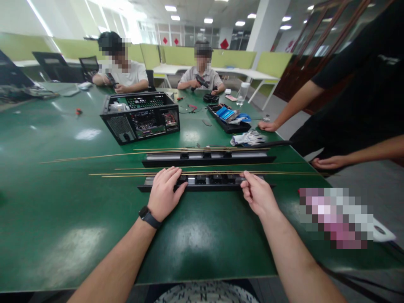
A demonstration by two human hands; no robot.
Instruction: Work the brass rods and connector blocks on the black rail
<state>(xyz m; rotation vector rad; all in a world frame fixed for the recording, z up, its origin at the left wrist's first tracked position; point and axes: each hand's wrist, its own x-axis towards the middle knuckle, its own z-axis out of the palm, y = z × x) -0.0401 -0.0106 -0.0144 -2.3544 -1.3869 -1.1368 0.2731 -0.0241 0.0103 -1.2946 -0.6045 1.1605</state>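
Before me lies a long black bar-shaped housing (pixel 202 188) with a silver strip and black blocks along it. My left hand (pixel 166 189) rests over its left part, fingers stretched and thumb apart. Thin brass-coloured rods (pixel 126 174) run lengthwise above the housing and pass both hands. Over the right part, my right hand (pixel 257 193) has thumb and forefinger pinched at one of these rods; its other fingers are curled. A second, similar black housing (pixel 208 160) lies parallel just beyond, with more thin rods along it.
An open computer case (pixel 142 120) stands beyond at left. A black tray (pixel 227 122) with blue items and white gloves (pixel 249 138) lie at back right. A pixelated pink-and-white object (pixel 334 216) is at right. Two people sit opposite; another person stands at right, one hand (pixel 268 126) on the table.
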